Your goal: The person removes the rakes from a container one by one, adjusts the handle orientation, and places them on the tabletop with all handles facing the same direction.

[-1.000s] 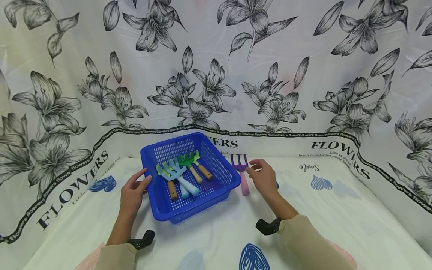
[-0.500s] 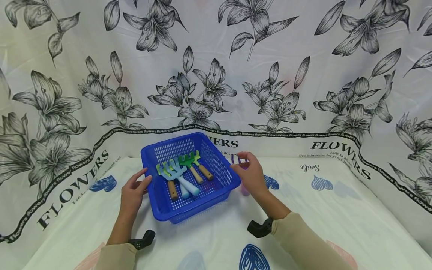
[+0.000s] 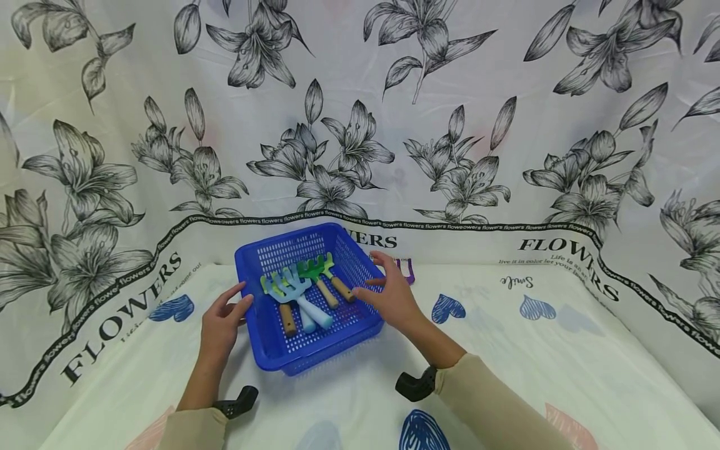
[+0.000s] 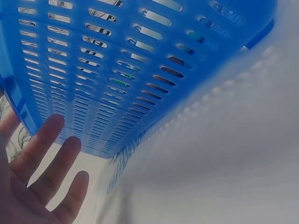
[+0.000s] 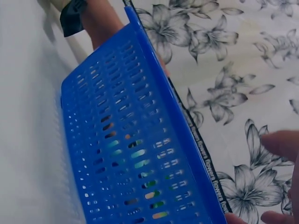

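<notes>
In the head view a blue plastic basket (image 3: 315,356) stands on the cloth, holding several small hand rakes. A light-blue rake (image 3: 289,284) lies over others; a green rake (image 3: 320,284) and a yellow-green rake (image 3: 340,284) have wooden handles. My left hand (image 3: 221,322) grips the basket's left rim, its other fingers loose outside the mesh wall in the left wrist view. My right hand (image 3: 396,297) reaches over the right rim, thumb and fingers apart, the thumb near the yellow-green rake's handle. A purple hand fork (image 3: 409,273) lies behind it, mostly hidden.
A white patterned cloth (image 3: 495,375) covers the table. The flower-printed curtain (image 3: 360,181) rises close behind the basket and along both sides. Each wrist wears a black camera mount (image 3: 416,384).
My right hand has moved left from beside the purple fork to over the basket's right rim. The fork stayed put and is now mostly covered. The left hand and the basket have barely moved.
</notes>
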Available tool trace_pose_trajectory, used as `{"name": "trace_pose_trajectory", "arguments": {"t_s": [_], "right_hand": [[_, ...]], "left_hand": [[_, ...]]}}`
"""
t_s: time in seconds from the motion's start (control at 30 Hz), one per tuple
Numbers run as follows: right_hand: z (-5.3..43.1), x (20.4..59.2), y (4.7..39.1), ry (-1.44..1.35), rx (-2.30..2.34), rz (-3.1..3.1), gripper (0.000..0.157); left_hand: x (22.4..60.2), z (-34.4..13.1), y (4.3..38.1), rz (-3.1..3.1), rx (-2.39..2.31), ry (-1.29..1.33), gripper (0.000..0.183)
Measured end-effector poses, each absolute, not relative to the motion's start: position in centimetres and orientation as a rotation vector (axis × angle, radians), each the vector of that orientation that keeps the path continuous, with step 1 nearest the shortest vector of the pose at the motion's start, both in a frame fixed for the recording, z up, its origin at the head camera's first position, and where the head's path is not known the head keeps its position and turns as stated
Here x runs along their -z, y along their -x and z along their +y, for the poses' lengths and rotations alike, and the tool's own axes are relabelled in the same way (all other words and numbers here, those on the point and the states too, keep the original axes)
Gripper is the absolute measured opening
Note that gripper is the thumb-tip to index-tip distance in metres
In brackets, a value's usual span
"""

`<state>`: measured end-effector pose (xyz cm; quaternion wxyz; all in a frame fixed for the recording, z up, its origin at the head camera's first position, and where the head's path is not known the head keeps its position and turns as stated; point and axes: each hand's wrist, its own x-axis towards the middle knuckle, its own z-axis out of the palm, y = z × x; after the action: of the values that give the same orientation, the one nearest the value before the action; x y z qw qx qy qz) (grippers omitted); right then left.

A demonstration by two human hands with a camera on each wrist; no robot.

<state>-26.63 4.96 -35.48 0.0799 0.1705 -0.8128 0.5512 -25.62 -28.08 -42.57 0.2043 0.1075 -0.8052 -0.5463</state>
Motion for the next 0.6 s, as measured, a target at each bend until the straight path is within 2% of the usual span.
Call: {"name": "trace_pose_trajectory", "arguments": {"t_s": [0.27, 0.6], "right_hand": [[3.2, 35.3, 27.1, -0.720, -1.576, -2.586, 0.093], [2.5, 35.1, 27.9, -0.995, -1.592, -2.665, 0.096]], "left_hand": [[42.5, -28.2, 25.6, -2.240, 1.521, -0.317, 0.057], [42.5, -27.9, 25.6, -2.241, 1.536, -0.320, 0.057]]}}
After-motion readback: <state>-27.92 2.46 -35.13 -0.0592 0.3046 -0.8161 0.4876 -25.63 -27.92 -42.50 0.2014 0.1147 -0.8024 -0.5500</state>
